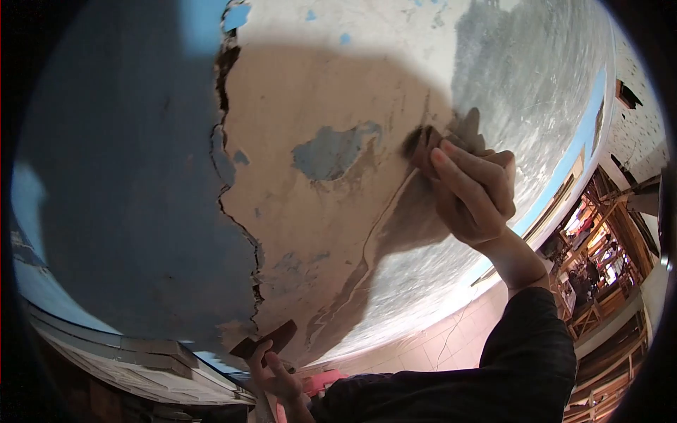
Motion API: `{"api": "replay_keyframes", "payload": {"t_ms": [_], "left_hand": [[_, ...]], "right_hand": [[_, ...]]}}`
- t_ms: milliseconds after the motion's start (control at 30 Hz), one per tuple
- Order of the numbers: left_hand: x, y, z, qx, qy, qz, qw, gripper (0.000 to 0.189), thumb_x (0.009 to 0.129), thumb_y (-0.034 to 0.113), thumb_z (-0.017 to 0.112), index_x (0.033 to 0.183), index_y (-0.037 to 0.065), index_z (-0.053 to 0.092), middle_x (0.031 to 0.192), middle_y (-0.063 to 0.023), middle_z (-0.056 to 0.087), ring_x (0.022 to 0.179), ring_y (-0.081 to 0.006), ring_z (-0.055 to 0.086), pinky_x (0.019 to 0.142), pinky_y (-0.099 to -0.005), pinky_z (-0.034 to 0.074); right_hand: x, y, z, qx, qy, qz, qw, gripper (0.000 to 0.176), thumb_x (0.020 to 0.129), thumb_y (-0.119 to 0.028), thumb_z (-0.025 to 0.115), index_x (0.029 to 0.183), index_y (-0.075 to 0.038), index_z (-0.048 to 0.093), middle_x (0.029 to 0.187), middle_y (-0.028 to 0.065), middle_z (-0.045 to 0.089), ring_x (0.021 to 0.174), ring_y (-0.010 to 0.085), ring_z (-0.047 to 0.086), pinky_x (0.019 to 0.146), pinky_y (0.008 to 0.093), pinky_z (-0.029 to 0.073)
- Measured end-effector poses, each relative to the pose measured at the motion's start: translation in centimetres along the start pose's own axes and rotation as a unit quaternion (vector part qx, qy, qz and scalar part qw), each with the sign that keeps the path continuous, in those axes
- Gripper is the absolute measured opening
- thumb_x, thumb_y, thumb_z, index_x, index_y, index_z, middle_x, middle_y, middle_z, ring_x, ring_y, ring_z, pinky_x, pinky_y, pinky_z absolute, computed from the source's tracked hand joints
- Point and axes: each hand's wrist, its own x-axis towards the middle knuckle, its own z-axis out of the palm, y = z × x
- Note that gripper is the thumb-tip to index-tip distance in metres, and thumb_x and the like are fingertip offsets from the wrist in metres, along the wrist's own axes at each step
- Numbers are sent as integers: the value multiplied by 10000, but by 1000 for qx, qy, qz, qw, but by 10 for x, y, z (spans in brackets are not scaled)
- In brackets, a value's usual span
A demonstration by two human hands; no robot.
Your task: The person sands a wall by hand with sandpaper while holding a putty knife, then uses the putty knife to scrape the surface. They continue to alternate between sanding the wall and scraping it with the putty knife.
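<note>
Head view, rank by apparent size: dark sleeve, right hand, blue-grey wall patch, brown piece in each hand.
1. Dark sleeve
2. Right hand
3. Blue-grey wall patch

Unranked: right-hand piece and left-hand piece. They look close, and fingers hide part of both.

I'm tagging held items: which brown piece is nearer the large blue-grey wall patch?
The brown piece in the right hand, just right of the patch; the left hand holds the other piece, far lower in view.

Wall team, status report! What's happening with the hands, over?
Right hand: small brown piece at the wall. Left hand: gripping flat brown piece. Wall: cracked, patchy. In the way: just a shadow.
</note>
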Motion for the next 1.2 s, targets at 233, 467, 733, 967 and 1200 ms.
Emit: {"api": "replay_keyframes", "payload": {"t_ms": [233,467,733,967,1200], "left_hand": [[-1,-2,5,52,25,-16,998,510,951,468,482,992,-16,639,1005,-143,634,958,-278,588,874,-398,446],[-4,-2,14,22,42,-42,998,520,946,474,485,996,-21,636,1021,-142,626,967,-282,583,887,-406,445],[-4,-3,9,38,28,-29,998,488,964,433,458,1019,-21,629,1036,-156,629,981,-290,585,905,-411,439],[-6,-9,6,31,39,-21,999,463,965,409,472,1015,-24,628,1030,-156,628,974,-279,586,896,-391,445],[-8,-12,7,12,44,-30,998,369,972,337,507,1002,-15,614,986,-142,628,937,-243,604,825,-362,485]], "right_hand": [[18,0,2,7,-28,7,1000,371,715,84,749,1065,-17,681,985,76,678,758,127,560,605,238,415],[23,19,-3,6,-45,-32,998,364,742,32,743,1095,-25,671,1032,78,695,752,69,549,584,213,374],[17,10,-8,16,-60,-45,997,364,721,71,748,1069,-3,672,1000,96,677,733,84,554,592,213,404],[7,-6,-11,10,-71,-7,997,340,738,94,715,1061,-8,685,981,94,691,759,100,555,587,221,372],[27,13,0,-4,-38,-22,999,353,719,54,748,1058,-26,694,1001,83,692,744,106,537,626,229,391]]}}
